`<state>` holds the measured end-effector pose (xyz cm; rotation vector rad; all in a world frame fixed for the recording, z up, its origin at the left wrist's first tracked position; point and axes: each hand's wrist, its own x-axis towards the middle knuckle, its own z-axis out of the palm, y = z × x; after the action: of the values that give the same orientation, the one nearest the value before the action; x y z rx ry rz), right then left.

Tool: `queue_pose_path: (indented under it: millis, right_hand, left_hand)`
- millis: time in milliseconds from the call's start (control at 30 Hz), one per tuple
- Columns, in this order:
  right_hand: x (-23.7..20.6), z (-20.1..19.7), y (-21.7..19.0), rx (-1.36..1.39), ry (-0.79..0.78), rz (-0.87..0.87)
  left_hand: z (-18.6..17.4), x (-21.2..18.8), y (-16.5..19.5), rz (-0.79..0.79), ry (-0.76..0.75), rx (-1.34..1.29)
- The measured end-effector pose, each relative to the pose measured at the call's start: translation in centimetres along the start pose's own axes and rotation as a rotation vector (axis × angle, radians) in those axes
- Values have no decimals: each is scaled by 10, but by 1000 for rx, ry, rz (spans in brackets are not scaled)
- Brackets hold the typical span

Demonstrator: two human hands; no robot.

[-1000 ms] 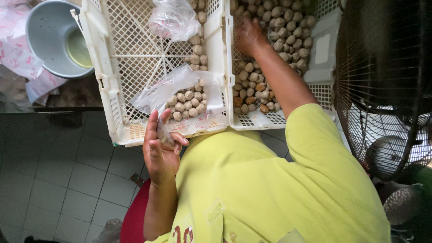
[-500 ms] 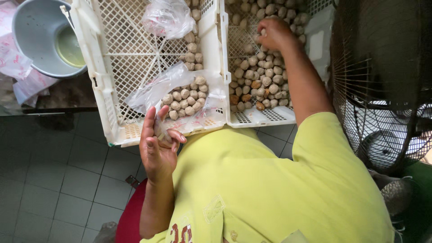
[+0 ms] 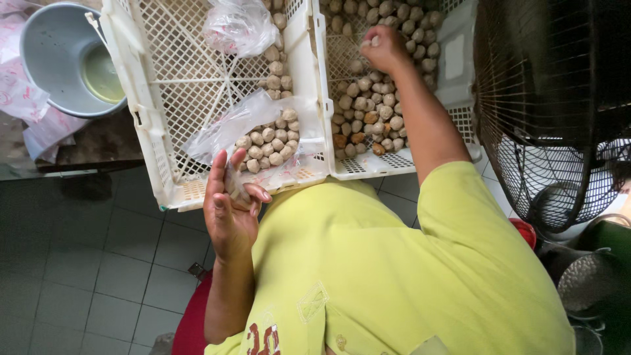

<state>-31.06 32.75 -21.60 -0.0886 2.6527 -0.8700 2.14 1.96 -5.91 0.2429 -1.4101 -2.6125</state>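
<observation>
Grey tiled floor (image 3: pixel 79 276) below, low dark table (image 3: pixel 98 141) upper left with a grey bucket (image 3: pixel 66 59) on it, well clear of the work. Next, a white lattice crate (image 3: pixel 171 98); left hand (image 3: pixel 230 210) at its near rim, fingers curled on the mouth of a clear bag (image 3: pixel 256 135) of pale balls, likely propped open for filling. Second crate (image 3: pixel 453 79) touches it; right hand (image 3: pixel 384 49) closed on a few balls (image 3: pixel 371 115) over the loose pile. Fan cage (image 3: pixel 559 112) crowds the right elbow; free room is leftward.
</observation>
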Motion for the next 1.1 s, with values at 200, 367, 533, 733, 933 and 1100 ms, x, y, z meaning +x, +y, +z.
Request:
queue_pose_path:
  millis: [200, 367, 533, 733, 933, 1100]
  right_hand:
    - [-42, -17, 11, 2055, -595, -129]
    - [-62, -12, -6, 2039, -623, -150]
    - [-41, -3, 0, 1874, -408, -56]
    - [26, 3, -26, 248, 280, -120]
    - [43, 34, -55, -499, 336, -307]
    - [34, 26, -42, -11, 294, -241]
  left_hand:
    - [-3, 0, 2, -3, 24, 3]
    - [3, 4, 1, -11, 17, -1]
    - [4, 2, 1, -11, 48, 5]
    - [5, 2, -2, -2, 61, 11]
    - [8, 5, -2, 3, 22, 57]
    - [5, 5, 2, 16, -16, 111]
